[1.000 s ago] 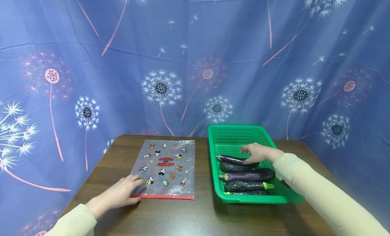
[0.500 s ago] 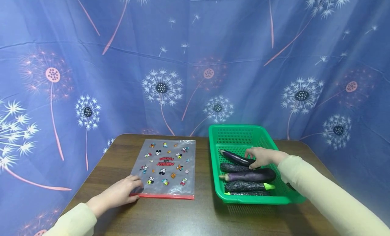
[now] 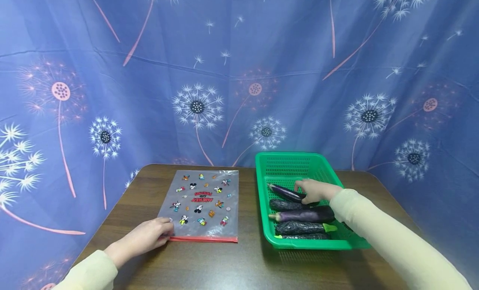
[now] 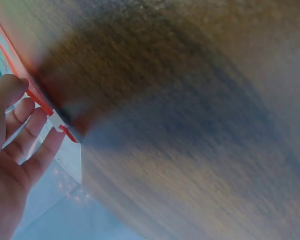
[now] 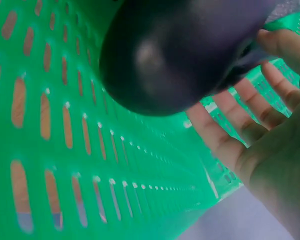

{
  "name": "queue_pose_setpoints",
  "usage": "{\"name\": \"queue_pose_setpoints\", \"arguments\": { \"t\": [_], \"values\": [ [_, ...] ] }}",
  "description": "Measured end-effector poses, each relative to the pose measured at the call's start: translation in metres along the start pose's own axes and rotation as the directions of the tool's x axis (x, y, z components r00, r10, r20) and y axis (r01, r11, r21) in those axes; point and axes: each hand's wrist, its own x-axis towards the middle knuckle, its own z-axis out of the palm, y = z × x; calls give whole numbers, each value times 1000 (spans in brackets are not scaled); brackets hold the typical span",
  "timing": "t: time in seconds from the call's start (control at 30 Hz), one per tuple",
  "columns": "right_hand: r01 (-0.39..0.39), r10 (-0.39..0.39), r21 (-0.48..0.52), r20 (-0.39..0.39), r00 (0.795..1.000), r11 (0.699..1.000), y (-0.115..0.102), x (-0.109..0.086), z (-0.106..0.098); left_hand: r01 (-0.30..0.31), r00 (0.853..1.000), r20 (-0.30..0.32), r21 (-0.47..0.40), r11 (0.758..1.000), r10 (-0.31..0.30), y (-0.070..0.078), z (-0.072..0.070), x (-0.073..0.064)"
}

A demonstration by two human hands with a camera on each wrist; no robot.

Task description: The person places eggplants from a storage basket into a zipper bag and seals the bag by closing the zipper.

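Observation:
At the left, my left hand [image 3: 144, 236] pinches the near left corner of a clear zip bag [image 3: 220, 198] with a cartoon print. In the left wrist view, thumb and fingers meet the bag's red zip edge [image 4: 39, 97], beside its white slider [image 4: 56, 121]. My right hand [image 3: 316, 191] reaches into a green basket [image 3: 263, 223] and grips the rearmost slim eggplant [image 3: 286, 193] by its right end, partly hidden by the fingers. A larger purple eggplant [image 3: 304, 215] lies nearer, its rounded end [image 5: 155, 60] filling the top of the right wrist view.
Dark wrapped vegetables [image 3: 299, 228] with green stem ends share the basket. The brown wooden table [image 3: 209, 265] carries bag and basket side by side. Blue dandelion-print cloth [image 3: 232, 40] hangs behind and at the sides.
The right hand has taken hold of the rear eggplant, which has turned from nearly level to slanting, stem end farther back. The left fingers have drawn in around the bag's corner.

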Motion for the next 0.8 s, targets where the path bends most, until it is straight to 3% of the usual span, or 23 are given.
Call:
{"name": "queue_pose_setpoints", "arguments": {
  "t": [0.23, 0.47, 0.8],
  "values": [
    [-35, 35, -11, 0, 999, 999, 3, 9, 6, -83, 994, -54, 121, 989, 90, 1, -1, 1],
    [-53, 53, -1, -11, 999, 999, 6, 12, 10, -170, 977, -82, 244, 955, 195, -1, 3, 1],
    [-65, 63, -46, -43, 997, 997, 5, 11, 10, -169, 972, -110, 288, 943, 208, -8, 7, 5]
  ]
}}
